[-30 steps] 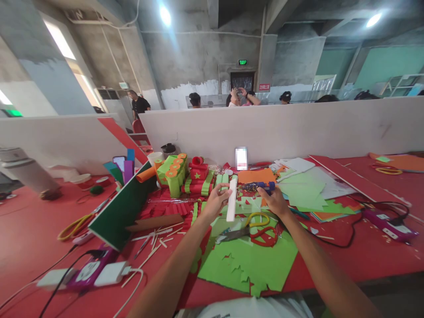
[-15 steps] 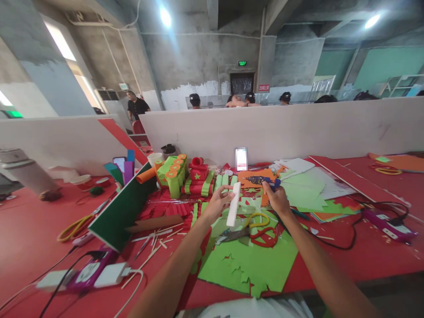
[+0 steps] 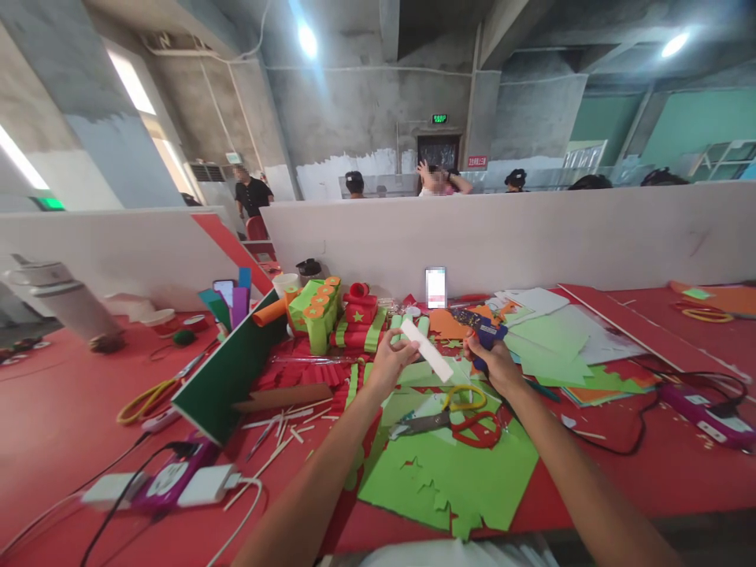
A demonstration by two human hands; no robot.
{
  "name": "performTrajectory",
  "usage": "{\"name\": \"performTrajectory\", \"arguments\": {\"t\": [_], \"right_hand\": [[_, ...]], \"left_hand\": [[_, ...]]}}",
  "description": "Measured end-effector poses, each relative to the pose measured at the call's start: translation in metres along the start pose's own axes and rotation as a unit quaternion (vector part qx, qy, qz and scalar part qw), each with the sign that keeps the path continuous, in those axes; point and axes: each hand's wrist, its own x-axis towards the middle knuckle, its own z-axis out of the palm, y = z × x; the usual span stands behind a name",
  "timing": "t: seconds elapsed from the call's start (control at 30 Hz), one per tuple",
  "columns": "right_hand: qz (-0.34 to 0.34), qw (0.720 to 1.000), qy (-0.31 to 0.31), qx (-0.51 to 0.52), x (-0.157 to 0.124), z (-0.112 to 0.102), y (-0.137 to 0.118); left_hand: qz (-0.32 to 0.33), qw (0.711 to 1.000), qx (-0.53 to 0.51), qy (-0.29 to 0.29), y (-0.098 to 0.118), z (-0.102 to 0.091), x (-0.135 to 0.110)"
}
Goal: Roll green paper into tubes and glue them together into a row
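My left hand [image 3: 388, 362] is closed on one end of a white paper strip [image 3: 428, 350], which slants down to the right in the air above the table. My right hand [image 3: 494, 361] grips a blue glue gun [image 3: 483, 329] whose nozzle points left, close to the strip's far end. Below both hands lie a sheet of light green paper with cut-out shapes [image 3: 454, 471] and two pairs of scissors, one with yellow handles [image 3: 466, 395] and one with red handles [image 3: 476, 428].
Red and green paper models [image 3: 339, 315] stand behind my hands, with a phone [image 3: 435, 287] leaning on the white partition [image 3: 531, 228]. A dark green board [image 3: 227, 374], cables and chargers [image 3: 177, 482] lie left. Paper sheets [image 3: 555, 339] and a purple device [image 3: 705, 405] lie right. People are beyond the partition.
The white strip has tipped from nearly upright to slanting right. My right hand lifted the glue gun off the table and brought it toward the strip. The view shifted slightly.
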Motion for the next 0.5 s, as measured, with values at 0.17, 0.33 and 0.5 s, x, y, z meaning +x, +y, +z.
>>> {"name": "performTrajectory", "arguments": {"t": [0.17,0.33,0.5], "right_hand": [[0.018,0.996,0.02,0.082,-0.002,0.005,0.007],[0.01,0.987,0.082,0.14,-0.002,0.012,0.007],[-0.001,0.98,0.115,0.165,-0.001,0.02,0.007]], "left_hand": [[0.035,0.999,-0.014,0.038,-0.001,0.001,0.003],[0.067,0.996,-0.001,0.065,0.001,0.003,0.0],[0.073,0.996,0.014,0.056,0.003,0.009,-0.006]]}}
